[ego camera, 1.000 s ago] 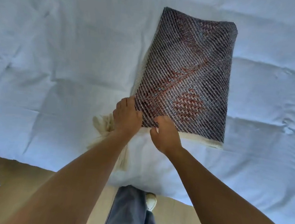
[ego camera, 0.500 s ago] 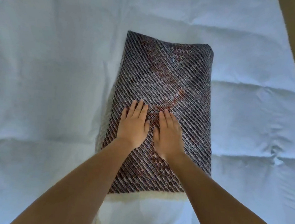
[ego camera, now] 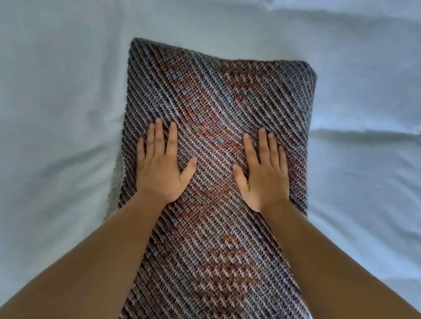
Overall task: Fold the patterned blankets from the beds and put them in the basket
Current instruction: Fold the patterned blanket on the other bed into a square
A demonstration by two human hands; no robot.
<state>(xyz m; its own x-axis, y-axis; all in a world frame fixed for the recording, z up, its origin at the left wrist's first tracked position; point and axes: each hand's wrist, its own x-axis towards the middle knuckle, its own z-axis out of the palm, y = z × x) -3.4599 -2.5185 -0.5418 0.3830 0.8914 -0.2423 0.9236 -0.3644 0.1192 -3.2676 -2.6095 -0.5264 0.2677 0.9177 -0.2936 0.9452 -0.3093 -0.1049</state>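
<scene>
Woven patterned blanket (ego camera: 219, 104) flat under left hand (ego camera: 161, 166), right hand (ego camera: 263, 179)

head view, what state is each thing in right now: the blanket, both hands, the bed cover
patterned blanket: folded into a long rectangle, lying flat on the bed cover
left hand: fingers straight, palm down, pressing flat on the blanket's left half
right hand: fingers straight, palm down, pressing flat on the blanket's right half
bed cover: spread out under the blanket, lightly creased
</scene>
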